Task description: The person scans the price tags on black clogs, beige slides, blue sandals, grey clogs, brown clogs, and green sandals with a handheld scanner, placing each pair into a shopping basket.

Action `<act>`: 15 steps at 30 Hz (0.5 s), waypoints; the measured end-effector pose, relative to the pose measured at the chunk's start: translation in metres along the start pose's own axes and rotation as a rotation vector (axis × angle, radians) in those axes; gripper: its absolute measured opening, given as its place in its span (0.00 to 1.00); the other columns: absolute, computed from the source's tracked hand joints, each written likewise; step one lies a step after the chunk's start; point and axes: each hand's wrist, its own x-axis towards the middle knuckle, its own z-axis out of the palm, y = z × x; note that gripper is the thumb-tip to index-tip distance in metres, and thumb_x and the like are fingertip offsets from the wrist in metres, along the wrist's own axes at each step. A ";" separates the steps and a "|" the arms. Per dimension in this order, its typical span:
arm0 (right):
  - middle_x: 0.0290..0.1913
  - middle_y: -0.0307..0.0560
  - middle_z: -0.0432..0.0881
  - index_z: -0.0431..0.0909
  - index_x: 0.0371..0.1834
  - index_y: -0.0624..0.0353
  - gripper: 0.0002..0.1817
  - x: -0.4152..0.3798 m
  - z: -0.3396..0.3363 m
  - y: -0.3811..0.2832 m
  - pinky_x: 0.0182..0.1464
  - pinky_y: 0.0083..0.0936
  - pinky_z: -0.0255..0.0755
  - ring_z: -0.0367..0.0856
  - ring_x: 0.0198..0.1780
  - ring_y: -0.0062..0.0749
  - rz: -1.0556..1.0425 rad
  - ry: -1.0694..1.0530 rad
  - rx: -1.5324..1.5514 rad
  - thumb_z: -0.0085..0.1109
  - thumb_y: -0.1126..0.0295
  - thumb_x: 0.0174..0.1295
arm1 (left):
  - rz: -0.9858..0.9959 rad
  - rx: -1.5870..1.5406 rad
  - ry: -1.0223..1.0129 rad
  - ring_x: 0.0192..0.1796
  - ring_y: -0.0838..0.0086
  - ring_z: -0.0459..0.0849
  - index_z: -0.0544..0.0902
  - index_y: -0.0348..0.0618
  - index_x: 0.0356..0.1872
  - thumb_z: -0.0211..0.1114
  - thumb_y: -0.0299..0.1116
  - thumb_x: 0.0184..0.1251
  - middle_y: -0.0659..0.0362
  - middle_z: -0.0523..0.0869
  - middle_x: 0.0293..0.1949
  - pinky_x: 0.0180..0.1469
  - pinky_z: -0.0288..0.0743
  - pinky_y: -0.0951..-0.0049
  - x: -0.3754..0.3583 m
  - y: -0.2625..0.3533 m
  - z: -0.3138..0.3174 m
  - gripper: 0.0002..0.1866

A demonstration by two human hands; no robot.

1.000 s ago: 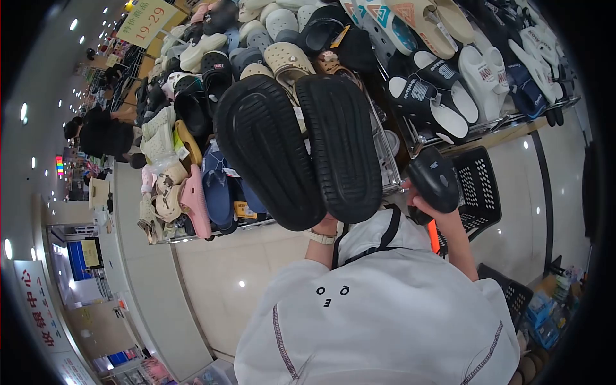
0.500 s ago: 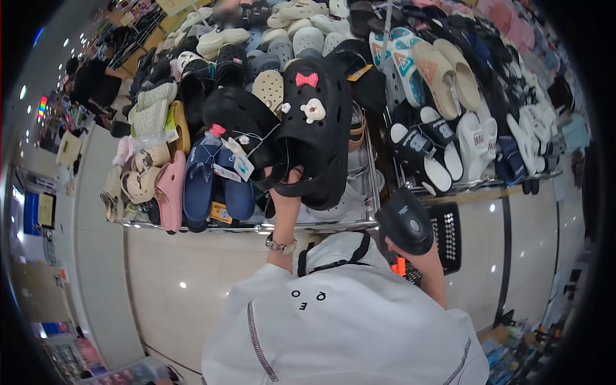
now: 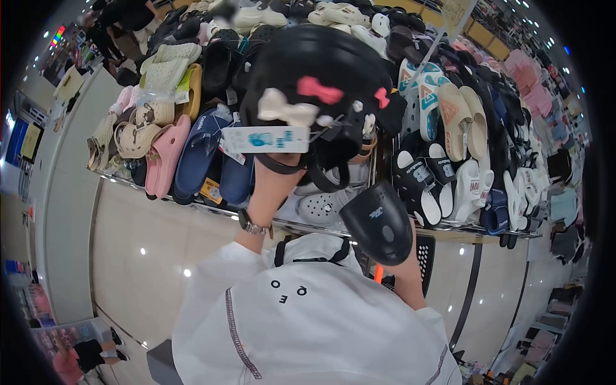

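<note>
A pair of black clogs [image 3: 321, 64] with pink and white bow charms hangs from my left hand [image 3: 280, 165], whose fingers are mostly hidden behind the shoes. A white printed tag [image 3: 264, 139] dangles in front of them. My right hand [image 3: 405, 258] is behind a plain black slide [image 3: 380, 223] with an oval highlight on its top, held low and right of the clogs; its fingers are covered by the shoe. Under the clogs, a pale grey clog [image 3: 321, 206] lies on the rack. Navy slides [image 3: 204, 151] lie left of my left hand.
A metal-edged display rack [image 3: 273, 222] piled with shoes spans the front. Pink slides [image 3: 168, 154] are at its left, black and white slides [image 3: 423, 183] at its right. A long counter [image 3: 70, 199] stands left. People [image 3: 106, 32] are at the upper left and lower left.
The clogs have turned, bringing the bows and tag to face the camera, and come closer. The black slide has shifted left in view. The whole scene has tilted with the head.
</note>
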 end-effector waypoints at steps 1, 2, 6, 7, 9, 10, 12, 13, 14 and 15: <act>0.43 0.49 0.74 0.66 0.49 0.65 0.34 -0.001 0.001 0.003 0.43 0.26 0.70 0.76 0.41 0.34 -0.157 -0.046 -0.074 0.70 0.71 0.35 | 0.118 -0.051 0.042 0.38 0.58 0.77 0.79 0.48 0.37 0.67 0.31 0.38 0.56 0.80 0.33 0.35 0.69 0.59 -0.002 -0.014 0.006 0.18; 0.50 0.48 0.72 0.61 0.55 0.64 0.40 -0.002 0.002 0.008 0.48 0.26 0.71 0.75 0.48 0.30 -0.313 -0.090 -0.150 0.71 0.75 0.35 | 0.076 -0.272 -0.036 0.39 0.59 0.78 0.80 0.52 0.34 0.67 0.32 0.38 0.57 0.79 0.39 0.38 0.72 0.59 0.002 -0.026 0.007 0.16; 0.48 0.46 0.73 0.63 0.55 0.62 0.39 -0.035 0.003 0.057 0.47 0.26 0.72 0.77 0.45 0.28 0.237 -0.177 0.068 0.72 0.75 0.35 | 0.497 -0.020 0.104 0.42 0.57 0.76 0.79 0.50 0.35 0.60 0.32 0.44 0.54 0.76 0.42 0.49 0.72 0.58 0.050 -0.045 -0.015 0.12; 0.48 0.48 0.73 0.63 0.54 0.62 0.38 -0.025 0.006 0.040 0.48 0.25 0.72 0.77 0.46 0.30 -0.112 -0.116 -0.023 0.72 0.74 0.36 | 0.639 0.091 0.122 0.43 0.55 0.74 0.78 0.45 0.38 0.58 0.33 0.43 0.54 0.74 0.43 0.50 0.72 0.58 0.059 -0.048 -0.026 0.16; 0.48 0.48 0.73 0.63 0.54 0.62 0.38 -0.022 0.012 0.026 0.48 0.26 0.71 0.76 0.47 0.31 -0.041 -0.109 -0.059 0.72 0.73 0.36 | 0.644 0.131 0.094 0.43 0.56 0.74 0.78 0.43 0.39 0.58 0.32 0.41 0.54 0.74 0.43 0.50 0.72 0.59 0.068 -0.051 -0.033 0.18; 0.48 0.49 0.72 0.64 0.53 0.62 0.38 -0.022 0.014 0.021 0.49 0.27 0.70 0.75 0.48 0.32 0.026 -0.102 -0.095 0.72 0.73 0.35 | 0.651 0.173 0.068 0.43 0.56 0.74 0.77 0.41 0.40 0.58 0.32 0.40 0.55 0.74 0.43 0.50 0.72 0.60 0.071 -0.052 -0.036 0.20; 0.47 0.49 0.72 0.63 0.53 0.61 0.38 -0.018 0.014 0.013 0.50 0.28 0.67 0.73 0.50 0.34 -0.076 -0.102 -0.210 0.73 0.71 0.35 | 0.667 0.181 0.093 0.42 0.58 0.74 0.77 0.40 0.37 0.58 0.31 0.39 0.55 0.74 0.42 0.49 0.72 0.62 0.075 -0.051 -0.042 0.18; 0.47 0.49 0.72 0.63 0.53 0.62 0.39 -0.019 0.015 0.013 0.50 0.29 0.66 0.72 0.50 0.34 -0.008 -0.103 -0.211 0.73 0.70 0.34 | 0.653 0.185 0.087 0.41 0.60 0.74 0.77 0.39 0.36 0.58 0.30 0.39 0.56 0.74 0.41 0.48 0.72 0.64 0.076 -0.050 -0.044 0.17; 0.46 0.48 0.72 0.63 0.53 0.62 0.39 -0.019 0.016 0.013 0.51 0.29 0.65 0.72 0.50 0.35 0.060 -0.102 -0.211 0.73 0.69 0.34 | 0.642 0.189 0.081 0.41 0.62 0.74 0.77 0.38 0.35 0.58 0.30 0.38 0.56 0.74 0.41 0.47 0.72 0.65 0.077 -0.050 -0.044 0.17; 0.47 0.50 0.72 0.61 0.52 0.64 0.39 -0.020 0.017 0.013 0.50 0.29 0.66 0.72 0.50 0.35 0.208 -0.069 -0.193 0.73 0.70 0.35 | 0.584 0.193 0.089 0.38 0.64 0.75 0.79 0.43 0.35 0.59 0.30 0.39 0.56 0.74 0.40 0.43 0.73 0.68 0.077 -0.050 -0.042 0.16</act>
